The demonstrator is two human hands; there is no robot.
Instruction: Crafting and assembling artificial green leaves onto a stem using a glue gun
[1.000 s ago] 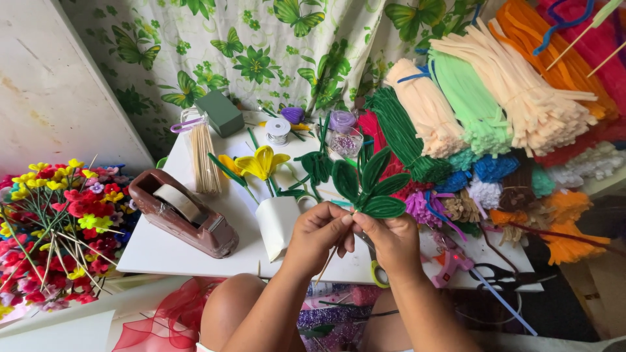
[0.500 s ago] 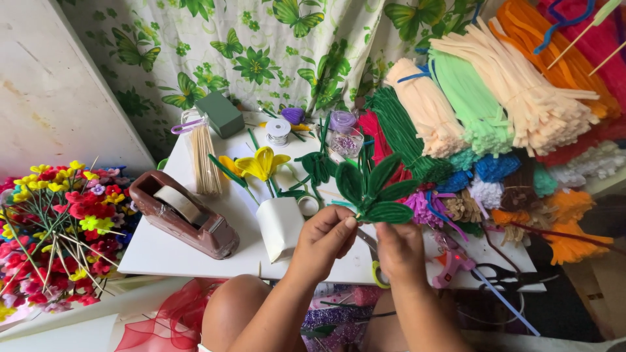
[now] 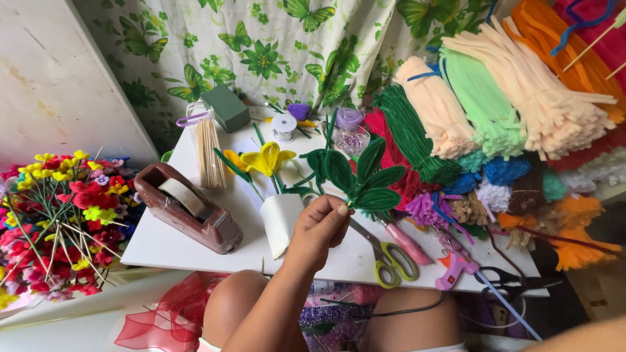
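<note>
One left hand [image 3: 319, 225] pinches a fuzzy green pipe-cleaner leaf sprig [image 3: 368, 182]; the right hand's grip can't be told.

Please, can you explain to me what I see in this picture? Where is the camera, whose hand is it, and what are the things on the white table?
The camera sits on a person's head and looks down. The left hand pinches a green pipe-cleaner leaf sprig. The right hand is out of view. On the white table lie a brown tape dispenser, a yellow pipe-cleaner flower, scissors and a pink glue gun. Bundles of coloured pipe cleaners are piled at the right.
</note>
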